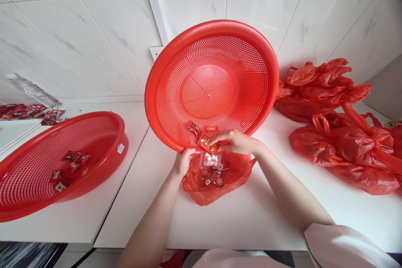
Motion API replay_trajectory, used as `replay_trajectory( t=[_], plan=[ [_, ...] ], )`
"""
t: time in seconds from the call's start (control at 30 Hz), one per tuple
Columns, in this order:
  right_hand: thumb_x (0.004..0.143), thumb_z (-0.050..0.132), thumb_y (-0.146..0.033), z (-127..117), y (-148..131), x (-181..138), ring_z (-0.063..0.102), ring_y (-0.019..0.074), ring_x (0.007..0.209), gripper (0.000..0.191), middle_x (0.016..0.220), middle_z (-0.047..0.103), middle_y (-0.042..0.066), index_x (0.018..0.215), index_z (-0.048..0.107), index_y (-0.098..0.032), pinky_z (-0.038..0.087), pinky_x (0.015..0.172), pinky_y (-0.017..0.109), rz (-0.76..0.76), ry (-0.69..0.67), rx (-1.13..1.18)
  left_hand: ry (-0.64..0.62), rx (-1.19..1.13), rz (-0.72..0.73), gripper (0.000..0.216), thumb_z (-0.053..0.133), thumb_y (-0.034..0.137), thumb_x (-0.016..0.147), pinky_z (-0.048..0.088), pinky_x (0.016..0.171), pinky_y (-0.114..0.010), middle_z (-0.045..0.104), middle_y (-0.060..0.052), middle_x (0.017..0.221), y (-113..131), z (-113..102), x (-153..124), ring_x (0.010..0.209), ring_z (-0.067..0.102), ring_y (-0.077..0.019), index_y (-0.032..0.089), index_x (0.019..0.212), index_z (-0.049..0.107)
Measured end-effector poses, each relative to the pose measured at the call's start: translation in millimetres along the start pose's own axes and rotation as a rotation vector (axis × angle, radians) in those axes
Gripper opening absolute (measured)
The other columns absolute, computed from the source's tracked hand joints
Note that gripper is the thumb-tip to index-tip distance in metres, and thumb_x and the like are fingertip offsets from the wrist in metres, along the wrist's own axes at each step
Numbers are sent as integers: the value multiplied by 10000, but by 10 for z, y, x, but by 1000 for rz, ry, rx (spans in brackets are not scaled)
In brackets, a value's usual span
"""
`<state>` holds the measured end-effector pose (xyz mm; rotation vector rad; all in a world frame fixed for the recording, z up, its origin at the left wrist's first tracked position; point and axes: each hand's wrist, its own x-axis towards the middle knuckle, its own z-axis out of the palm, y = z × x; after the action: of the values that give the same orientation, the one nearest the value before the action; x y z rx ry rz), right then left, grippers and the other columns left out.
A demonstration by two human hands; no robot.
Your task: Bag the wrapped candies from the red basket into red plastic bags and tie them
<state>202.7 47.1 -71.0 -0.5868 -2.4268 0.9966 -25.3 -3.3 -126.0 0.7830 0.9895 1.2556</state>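
A big red perforated basket [220, 37] leans tilted against the tiled wall, with a few red wrapped candies [194, 127] at its lower rim. Below it lies an open red plastic bag [234, 176] holding wrapped candies. My left hand [183, 161] grips the bag's edge at the basket's rim. My right hand [236, 141] pinches a red candy packet [207, 144] just above the bag's mouth.
A second red basket [103, 127] with several candies sits on the left counter. Tied red bags [339, 142] are heaped at the right against the wall. More red packets [28, 112] lie at the far left. A gap separates the two white counters.
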Motion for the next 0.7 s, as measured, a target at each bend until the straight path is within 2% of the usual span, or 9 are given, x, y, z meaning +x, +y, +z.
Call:
replay_trajectory(
  t=[0.2,0.3,0.43,0.47,0.6,0.7],
  plan=[
    [910,540,-165,-22,-27,-15,667,153,969,216,1058,721,34,1034,713,-204,490,909,308,47,60,-24,-4,-29,20,235,643,296,658,550,751,-421,731,-65,831,45,26,-28,815,702,-295,141,826,697],
    [890,602,-246,7,-66,-7,671,156,881,155,991,726,27,1001,697,-194,491,839,295,115,89,-60,-42,-51,-12,213,636,296,672,550,735,-411,729,-74,816,37,41,-35,787,696,-283,135,797,698],
    [771,744,-268,105,-57,38,661,166,822,452,1004,711,35,1195,609,-189,480,775,290,213,131,-131,-7,-54,-47,242,628,276,672,541,710,-389,713,-49,741,12,53,-33,725,686,-253,142,860,703],
    [769,744,-260,127,-50,51,659,162,806,464,988,710,37,1206,607,-185,477,758,283,215,129,-128,3,-57,-46,256,627,270,666,540,709,-391,714,-48,742,14,57,-33,720,687,-254,142,874,702],
    [834,690,-320,144,-92,74,647,157,801,199,905,716,43,964,708,-170,472,744,266,136,144,-69,-26,-86,-106,257,608,303,663,544,706,-429,720,-86,750,56,72,-29,714,697,-287,116,815,699],
    [871,648,-385,109,-205,58,641,151,786,227,878,712,43,902,697,-165,478,749,267,116,220,12,-56,-107,-11,283,601,290,670,545,758,-435,739,-102,864,95,66,-15,819,709,-306,118,867,708]
  ],
)
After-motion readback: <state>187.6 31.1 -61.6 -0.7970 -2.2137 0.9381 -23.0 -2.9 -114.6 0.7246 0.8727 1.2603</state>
